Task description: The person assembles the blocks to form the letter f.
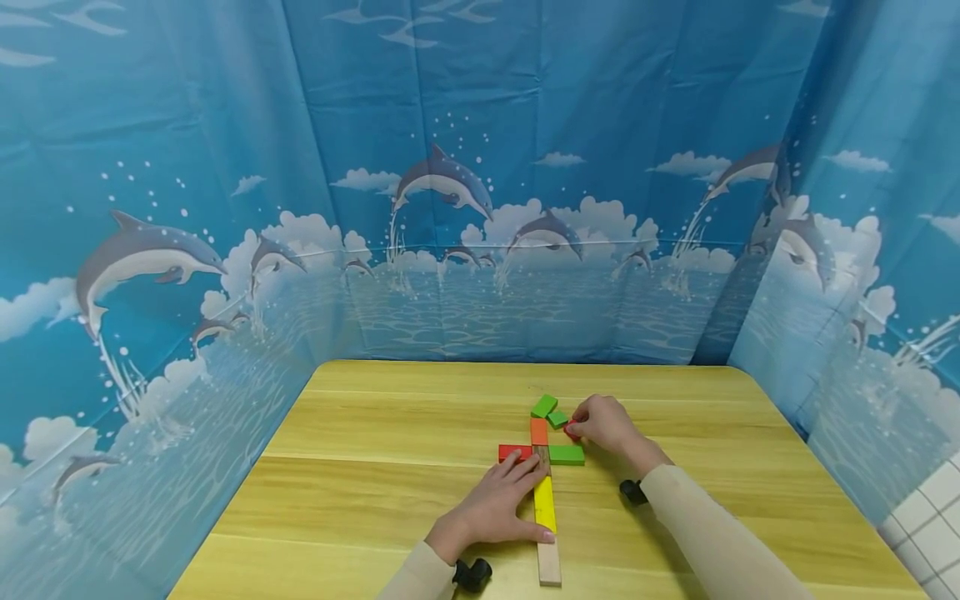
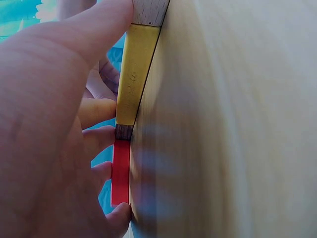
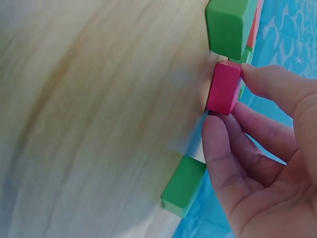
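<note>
Flat wooden blocks form a cross on the table. Down its stem run an orange block, a dark brown block, a yellow block and a pale wood block. A long red block and a long green block make the arms. My left hand rests along the stem, fingertips at the red and brown blocks, thumb near the yellow-pale joint. Between thumb and fingers my right hand pinches a small red block beside the cross's upper right.
Two green blocks, one larger and one smaller, lie tilted just beyond the orange block. Another green block shows below the right fingers in the right wrist view. A dolphin-print curtain hangs behind the table.
</note>
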Action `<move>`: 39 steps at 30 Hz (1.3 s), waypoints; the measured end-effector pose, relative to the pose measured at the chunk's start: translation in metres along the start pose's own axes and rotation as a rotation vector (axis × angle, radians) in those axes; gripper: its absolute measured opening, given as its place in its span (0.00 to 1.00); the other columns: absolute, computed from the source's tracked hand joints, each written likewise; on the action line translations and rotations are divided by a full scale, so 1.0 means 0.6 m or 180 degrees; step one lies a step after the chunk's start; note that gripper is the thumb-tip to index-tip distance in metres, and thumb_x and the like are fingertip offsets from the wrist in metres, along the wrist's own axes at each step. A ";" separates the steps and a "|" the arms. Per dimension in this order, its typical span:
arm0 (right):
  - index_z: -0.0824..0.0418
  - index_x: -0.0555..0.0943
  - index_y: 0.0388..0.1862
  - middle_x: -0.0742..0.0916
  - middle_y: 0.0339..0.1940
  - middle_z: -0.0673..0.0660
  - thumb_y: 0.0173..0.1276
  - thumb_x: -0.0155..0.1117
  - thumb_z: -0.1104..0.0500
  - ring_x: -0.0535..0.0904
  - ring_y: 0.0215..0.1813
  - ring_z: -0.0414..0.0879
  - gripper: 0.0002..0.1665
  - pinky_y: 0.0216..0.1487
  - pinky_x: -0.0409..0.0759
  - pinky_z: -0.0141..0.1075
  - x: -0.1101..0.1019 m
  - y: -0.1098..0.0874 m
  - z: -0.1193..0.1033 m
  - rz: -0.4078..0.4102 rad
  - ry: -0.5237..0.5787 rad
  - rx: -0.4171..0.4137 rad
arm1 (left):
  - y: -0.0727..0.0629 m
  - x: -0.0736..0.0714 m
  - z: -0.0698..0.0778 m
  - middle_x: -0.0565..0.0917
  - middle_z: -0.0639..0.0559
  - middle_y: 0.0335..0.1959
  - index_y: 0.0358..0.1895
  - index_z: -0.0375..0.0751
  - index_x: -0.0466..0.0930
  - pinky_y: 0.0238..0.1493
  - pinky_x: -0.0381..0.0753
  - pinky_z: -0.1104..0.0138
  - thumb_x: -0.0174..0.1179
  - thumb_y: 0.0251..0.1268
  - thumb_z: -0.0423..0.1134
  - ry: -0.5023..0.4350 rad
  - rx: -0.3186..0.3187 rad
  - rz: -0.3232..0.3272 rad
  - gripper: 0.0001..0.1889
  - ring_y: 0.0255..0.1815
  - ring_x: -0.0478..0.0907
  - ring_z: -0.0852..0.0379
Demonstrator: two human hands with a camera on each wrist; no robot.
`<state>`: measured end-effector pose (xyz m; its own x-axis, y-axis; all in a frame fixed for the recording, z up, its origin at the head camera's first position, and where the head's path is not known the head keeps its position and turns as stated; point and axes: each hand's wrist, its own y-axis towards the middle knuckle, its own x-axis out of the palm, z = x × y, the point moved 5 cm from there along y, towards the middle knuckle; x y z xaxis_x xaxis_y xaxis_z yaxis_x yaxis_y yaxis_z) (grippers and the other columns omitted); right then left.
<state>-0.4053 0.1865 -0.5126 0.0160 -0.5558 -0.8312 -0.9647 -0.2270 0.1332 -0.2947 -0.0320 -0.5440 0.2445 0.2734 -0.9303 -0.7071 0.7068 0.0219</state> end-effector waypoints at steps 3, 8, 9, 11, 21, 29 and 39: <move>0.57 0.89 0.32 0.86 0.28 0.48 0.65 0.74 0.57 0.78 0.28 0.43 0.05 0.30 0.78 0.37 0.003 -0.001 0.001 -0.0044 0.0096 0.0033 | 0.000 -0.001 0.001 0.46 0.59 0.83 0.82 0.59 0.49 0.73 0.54 0.40 0.55 0.59 0.76 -0.0008 -0.0006 -0.0009 0.51 0.82 0.40 0.46; 0.55 0.87 0.35 0.85 0.29 0.47 0.67 0.73 0.58 0.78 0.31 0.44 0.03 0.32 0.78 0.38 0.009 -0.004 0.006 -0.0117 0.0262 0.0043 | -0.001 -0.002 0.002 0.46 0.59 0.83 0.82 0.59 0.49 0.73 0.54 0.39 0.55 0.60 0.76 -0.0048 -0.0018 -0.0023 0.51 0.82 0.40 0.45; 0.56 0.86 0.37 0.85 0.30 0.47 0.67 0.73 0.58 0.78 0.31 0.44 0.03 0.33 0.78 0.38 0.009 -0.005 0.006 -0.0113 0.0290 0.0046 | -0.001 -0.002 0.002 0.46 0.59 0.83 0.82 0.59 0.49 0.73 0.54 0.39 0.55 0.60 0.76 -0.0053 -0.0020 -0.0022 0.51 0.82 0.39 0.45; 0.57 0.86 0.42 0.85 0.32 0.49 0.66 0.73 0.59 0.79 0.33 0.44 0.07 0.34 0.79 0.39 0.009 -0.007 0.006 -0.0096 0.0368 0.0049 | 0.000 -0.002 0.003 0.47 0.59 0.83 0.82 0.60 0.49 0.73 0.54 0.39 0.55 0.60 0.76 -0.0048 -0.0022 -0.0019 0.51 0.82 0.40 0.45; 0.61 0.86 0.50 0.86 0.37 0.54 0.64 0.73 0.65 0.81 0.37 0.46 0.14 0.36 0.82 0.39 0.006 -0.017 0.010 -0.0083 0.0806 0.0172 | -0.002 -0.003 0.006 0.47 0.59 0.83 0.82 0.60 0.48 0.72 0.54 0.38 0.54 0.60 0.76 -0.0056 -0.0044 -0.0047 0.51 0.82 0.40 0.45; 0.63 0.85 0.52 0.86 0.40 0.58 0.66 0.68 0.71 0.81 0.38 0.49 0.16 0.37 0.84 0.42 0.001 -0.019 0.007 -0.0103 0.1137 0.0320 | -0.003 -0.002 0.006 0.48 0.58 0.83 0.82 0.59 0.48 0.72 0.54 0.38 0.55 0.60 0.76 -0.0079 -0.0042 -0.0049 0.51 0.82 0.41 0.45; 0.64 0.84 0.55 0.84 0.42 0.58 0.68 0.66 0.69 0.81 0.39 0.50 0.16 0.38 0.83 0.42 -0.008 -0.006 0.010 -0.0031 0.1106 0.0359 | -0.005 -0.006 0.008 0.47 0.58 0.83 0.82 0.59 0.48 0.72 0.54 0.39 0.55 0.60 0.76 -0.0074 -0.0028 -0.0043 0.51 0.82 0.41 0.44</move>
<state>-0.4033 0.1950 -0.5125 0.0950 -0.7969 -0.5966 -0.9867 -0.1547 0.0497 -0.2902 -0.0317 -0.5391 0.2693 0.2791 -0.9217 -0.7094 0.7047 0.0061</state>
